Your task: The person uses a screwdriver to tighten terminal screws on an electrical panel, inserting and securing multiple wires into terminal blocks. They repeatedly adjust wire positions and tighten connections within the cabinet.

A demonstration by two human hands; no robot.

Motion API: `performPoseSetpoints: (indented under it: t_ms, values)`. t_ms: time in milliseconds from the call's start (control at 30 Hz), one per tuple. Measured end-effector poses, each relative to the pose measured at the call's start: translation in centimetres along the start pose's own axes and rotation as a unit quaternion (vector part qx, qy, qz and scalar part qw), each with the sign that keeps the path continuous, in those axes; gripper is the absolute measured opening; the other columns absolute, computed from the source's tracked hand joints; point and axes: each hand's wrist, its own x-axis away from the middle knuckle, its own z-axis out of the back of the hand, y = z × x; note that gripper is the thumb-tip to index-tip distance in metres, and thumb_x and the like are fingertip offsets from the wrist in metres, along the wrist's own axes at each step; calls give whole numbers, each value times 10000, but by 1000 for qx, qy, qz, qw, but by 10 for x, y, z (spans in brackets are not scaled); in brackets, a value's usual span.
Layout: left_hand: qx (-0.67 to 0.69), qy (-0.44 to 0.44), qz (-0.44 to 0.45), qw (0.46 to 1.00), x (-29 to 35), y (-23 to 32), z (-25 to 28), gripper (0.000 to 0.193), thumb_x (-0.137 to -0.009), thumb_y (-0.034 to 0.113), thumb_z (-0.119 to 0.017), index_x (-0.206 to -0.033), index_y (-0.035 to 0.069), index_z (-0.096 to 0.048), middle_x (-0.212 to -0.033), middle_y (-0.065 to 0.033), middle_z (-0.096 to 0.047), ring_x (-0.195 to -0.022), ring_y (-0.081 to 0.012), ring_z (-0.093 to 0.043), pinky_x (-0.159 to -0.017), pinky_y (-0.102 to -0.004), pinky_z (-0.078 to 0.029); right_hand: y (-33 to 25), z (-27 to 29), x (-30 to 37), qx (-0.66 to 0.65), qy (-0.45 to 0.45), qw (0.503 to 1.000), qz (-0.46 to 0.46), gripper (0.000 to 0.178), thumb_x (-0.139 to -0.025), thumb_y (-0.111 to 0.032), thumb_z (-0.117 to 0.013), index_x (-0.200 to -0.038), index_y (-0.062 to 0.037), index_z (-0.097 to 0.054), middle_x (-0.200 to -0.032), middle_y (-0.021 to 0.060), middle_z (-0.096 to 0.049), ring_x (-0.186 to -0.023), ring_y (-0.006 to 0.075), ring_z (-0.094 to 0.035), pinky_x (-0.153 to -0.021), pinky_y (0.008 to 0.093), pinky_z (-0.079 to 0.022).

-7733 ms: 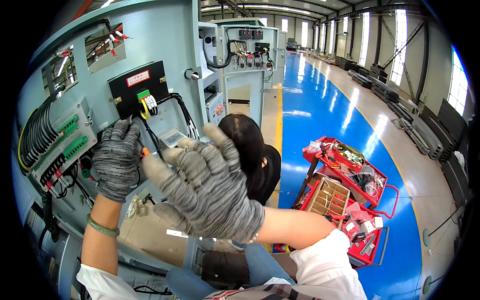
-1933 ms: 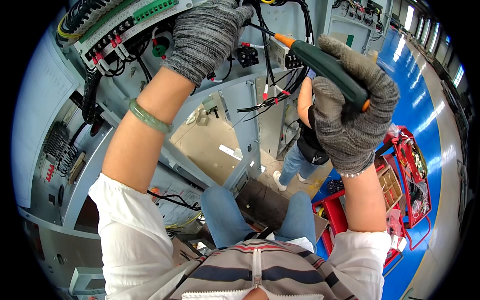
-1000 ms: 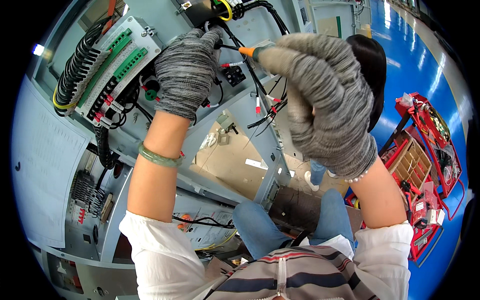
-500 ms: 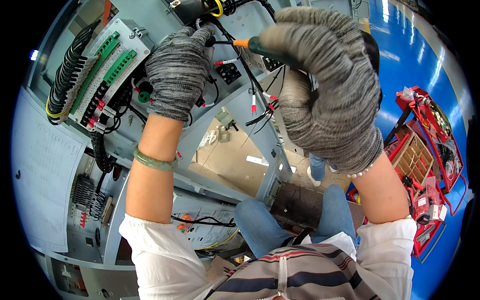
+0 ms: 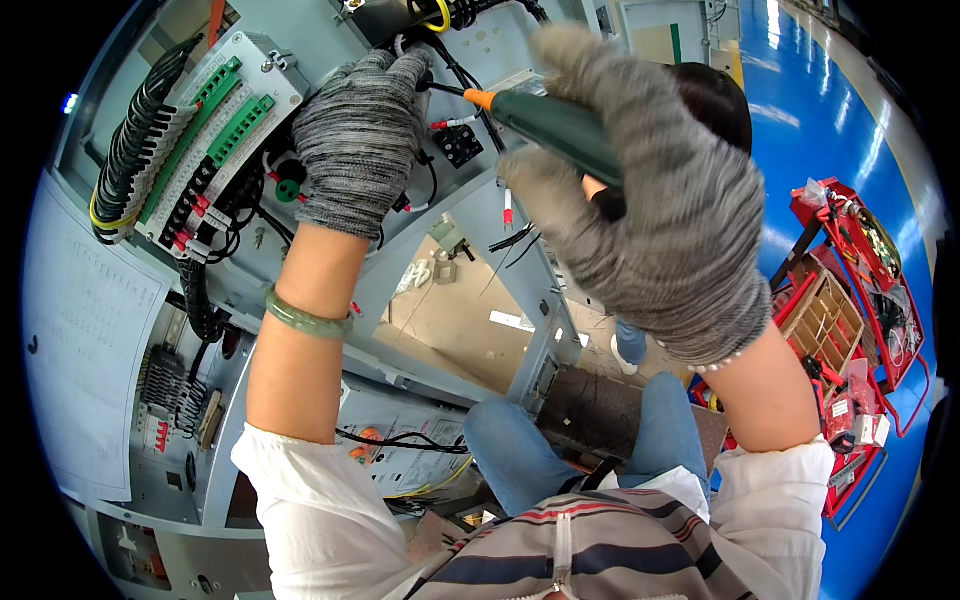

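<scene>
Our right hand (image 5: pixel 650 215), in a grey knitted glove, has its fingers wrapped tight around the dark green handle of a screwdriver with an orange collar (image 5: pixel 545 118); the shaft runs out past our fingertips toward the black and red wires (image 5: pixel 448 105) bunched just beyond them. Our left hand (image 5: pixel 355 140), gloved the same way, is pressed against that wiring inside the grey metal electrical cabinet (image 5: pixel 330 40). Its fingers curl in among the leads, but we cannot tell whether they pinch one or only steady the bundle.

We judge the main risk to be the tip slipping. It sits close to our left fingertips, and the screw it addresses is hidden behind the glove, so we may be working partly by feel; a slip could jab the knit or nick insulation. The thick gloves may also dull our grip, letting the handle turn in the palm. The loose red-sleeved wire ends (image 5: pixel 507 210) hanging just below our right fingers could snag on the glove. Off to the far side of our left knuckles, the green terminal block (image 5: pixel 205 125) looks well clear.
</scene>
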Motion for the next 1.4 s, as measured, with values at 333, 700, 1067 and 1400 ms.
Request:
performPoseSetpoints:
  t_ms: [333,700,1067,1400]
  values:
    - [50,9,-20,999,0,-3,4,213,-817,227,-553,-1011,160,-607,-914,-64,-612,-880,-252,-600,-728,-387,-495,2,3,-3,100,-56,987,113,250,-769,-162,-669,-995,-68,-614,-796,111,-653,-703,238,-647,-629,317,-518]
    - [31,15,-26,999,0,-3,2,217,-814,213,-549,-1017,166,-610,-902,-72,-600,-872,-249,-597,-732,-383,-496,-7,11,-7,69,-102,991,47,304,-761,-222,-673,-1032,-101,-607,-831,112,-613,-736,214,-613,-644,311,-491]
    - [47,18,-51,997,-2,-5,-1,193,-818,165,-522,-996,122,-585,-874,-83,-595,-873,-255,-599,-710,-388,-500,-7,22,-25,-194,-255,907,-272,347,-802,-314,-618,-1039,-61,-603,-635,39,-565,-484,111,-519,-451,238,-450]
    - [56,71,-44,995,-16,8,9,237,-787,199,-566,-1018,161,-604,-908,-62,-604,-859,-239,-603,-701,-382,-499,-19,50,-50,181,-326,925,72,403,-740,-122,-632,-1140,-109,-580,-732,85,-614,-626,215,-580,-618,327,-498]
